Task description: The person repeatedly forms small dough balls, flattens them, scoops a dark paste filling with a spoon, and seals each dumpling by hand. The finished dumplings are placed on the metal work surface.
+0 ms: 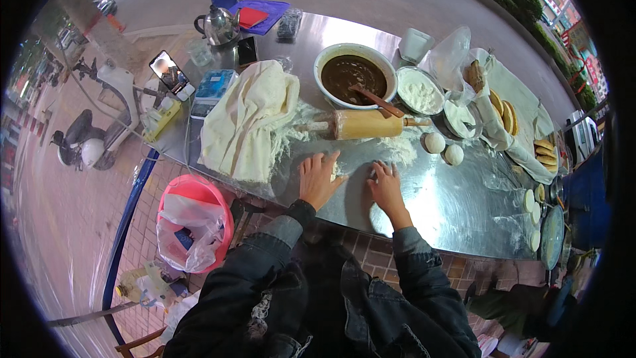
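Observation:
My left hand [319, 179] lies palm down on the stainless steel table [447, 209], on or beside a small pale piece of dough [335, 171] that shows between thumb and forefinger. To its right, my right hand [386, 189] is over the metal with its fingers slightly bent and seems to hold nothing. Beyond both hands lies a floured wooden rolling pin [368, 125]. Behind the pin stands a white bowl of dark brown paste [354, 75] with a wooden spatula [377, 101] in it. Two dough balls [435, 143] sit right of the pin.
A white cloth [248, 119] covers something at the left, near a scale [213, 87] and a kettle [221, 25]. Bowls of white powder [421, 90] and cloth-lined flatbreads [508, 115] are at the right. Dough rounds [529, 201] lie near the right edge. A pink bin [226, 209] stands below left.

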### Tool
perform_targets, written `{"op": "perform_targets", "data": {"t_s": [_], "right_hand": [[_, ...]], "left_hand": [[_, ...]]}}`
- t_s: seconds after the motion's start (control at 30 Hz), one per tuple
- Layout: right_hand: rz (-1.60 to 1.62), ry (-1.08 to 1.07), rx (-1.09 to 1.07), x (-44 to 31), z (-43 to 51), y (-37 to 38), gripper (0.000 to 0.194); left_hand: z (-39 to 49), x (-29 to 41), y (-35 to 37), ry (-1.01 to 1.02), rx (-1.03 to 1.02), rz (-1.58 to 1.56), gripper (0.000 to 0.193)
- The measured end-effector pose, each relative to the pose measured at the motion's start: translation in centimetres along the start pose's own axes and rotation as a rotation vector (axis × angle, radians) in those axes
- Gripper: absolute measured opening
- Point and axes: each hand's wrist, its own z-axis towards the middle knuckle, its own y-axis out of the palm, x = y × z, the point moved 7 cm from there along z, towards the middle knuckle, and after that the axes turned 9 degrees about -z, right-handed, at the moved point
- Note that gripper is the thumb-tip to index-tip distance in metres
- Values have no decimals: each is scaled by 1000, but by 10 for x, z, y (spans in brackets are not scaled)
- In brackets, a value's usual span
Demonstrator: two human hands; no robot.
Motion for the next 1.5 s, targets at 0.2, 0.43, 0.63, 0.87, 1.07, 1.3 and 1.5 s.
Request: {"op": "perform_targets", "data": {"t_s": [0.2,0.43,0.63,0.87,1.07,1.3,1.5], "right_hand": [[447,-193,-212,-77,29,41,38],[303,-220,-194,-88,42,29,32],[1114,289,-507,-58,23,41,26],[69,114,-23,4,34,18,38],[128,-15,54,-48,47,4,48],[593,174,-16,-45,65,-8,39],[1094,406,171,4,64,-7,26]], "left_hand": [[-13,-19,8,-99,-21,-187,95],[-15,-20,14,60,64,-64,49],[-1,-34,14,14,43,-250,29],[-5,-29,-5,-139,30,-241,51],[-11,-44,-24,-290,-150,-320,53],[-6,-4,-31,-100,284,-500,72],[-28,47,44,297,-451,-69,71]]}}
